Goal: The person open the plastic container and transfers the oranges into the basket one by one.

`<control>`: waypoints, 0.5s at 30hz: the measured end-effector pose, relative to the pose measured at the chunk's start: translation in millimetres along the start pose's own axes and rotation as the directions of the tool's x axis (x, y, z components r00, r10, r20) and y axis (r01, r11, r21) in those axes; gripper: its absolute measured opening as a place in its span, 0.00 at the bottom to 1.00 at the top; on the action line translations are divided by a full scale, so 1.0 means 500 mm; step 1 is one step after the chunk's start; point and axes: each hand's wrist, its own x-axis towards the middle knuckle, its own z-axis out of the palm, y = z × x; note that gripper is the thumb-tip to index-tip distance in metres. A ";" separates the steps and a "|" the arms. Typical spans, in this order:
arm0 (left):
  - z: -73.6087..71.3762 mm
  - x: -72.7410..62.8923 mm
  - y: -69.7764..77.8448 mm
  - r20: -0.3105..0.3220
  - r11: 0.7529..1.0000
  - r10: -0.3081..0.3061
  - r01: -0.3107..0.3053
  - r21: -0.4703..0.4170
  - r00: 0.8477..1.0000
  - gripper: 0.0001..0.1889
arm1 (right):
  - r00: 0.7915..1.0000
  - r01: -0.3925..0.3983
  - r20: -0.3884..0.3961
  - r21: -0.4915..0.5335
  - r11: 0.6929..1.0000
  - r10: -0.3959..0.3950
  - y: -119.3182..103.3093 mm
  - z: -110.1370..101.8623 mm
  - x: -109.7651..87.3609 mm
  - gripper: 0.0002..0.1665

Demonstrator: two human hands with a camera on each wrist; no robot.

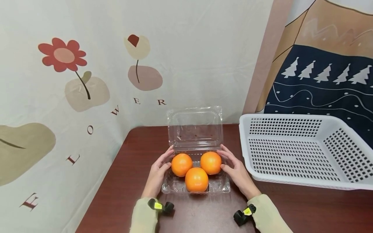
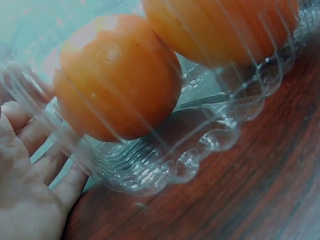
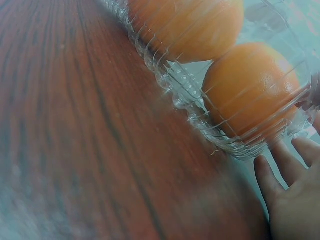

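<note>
A clear plastic clamshell container (image 1: pixel 214 187) rests on the dark red-brown table, its lid (image 1: pixel 195 126) raised at the far side. Three oranges sit in its base: a left one (image 1: pixel 182 164), a right one (image 1: pixel 210 162) and a front one (image 1: pixel 196 179). My left hand (image 1: pixel 158 173) holds the left wall, thumb at the rim beside the left orange, fingers (image 2: pixel 47 162) spread along the outside. Mirroring it, my right hand (image 1: pixel 237 173) holds the right wall, with its thumb near the right orange and fingers (image 3: pixel 285 162) against the outer corner.
A white perforated plastic basket (image 1: pixel 244 145) stands to the right of the container. The table (image 1: pixel 140 142) meets a printed fabric backdrop (image 1: pixel 198 48) at the back and left. Black wrist cameras sit on both sleeves.
</note>
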 end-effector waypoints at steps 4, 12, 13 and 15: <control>0.001 0.001 0.001 -0.007 1.000 -0.012 0.012 0.003 1.000 0.23 | 1.000 -0.009 -0.003 -0.002 1.000 0.009 -0.003 -0.001 -0.001 0.25; -0.001 0.001 0.000 -0.007 1.000 0.007 -0.007 -0.001 1.000 0.23 | 1.000 -0.028 -0.002 -0.017 0.999 0.028 0.000 -0.001 0.000 0.25; -0.001 0.001 0.000 -0.008 1.000 0.006 -0.006 -0.004 1.000 0.23 | 1.000 -0.026 -0.002 -0.017 1.000 0.026 0.001 -0.001 0.000 0.26; -0.001 0.000 0.001 -0.008 1.000 0.005 -0.005 -0.009 1.000 0.23 | 1.000 -0.021 -0.001 -0.010 1.000 0.021 0.006 -0.001 0.001 0.26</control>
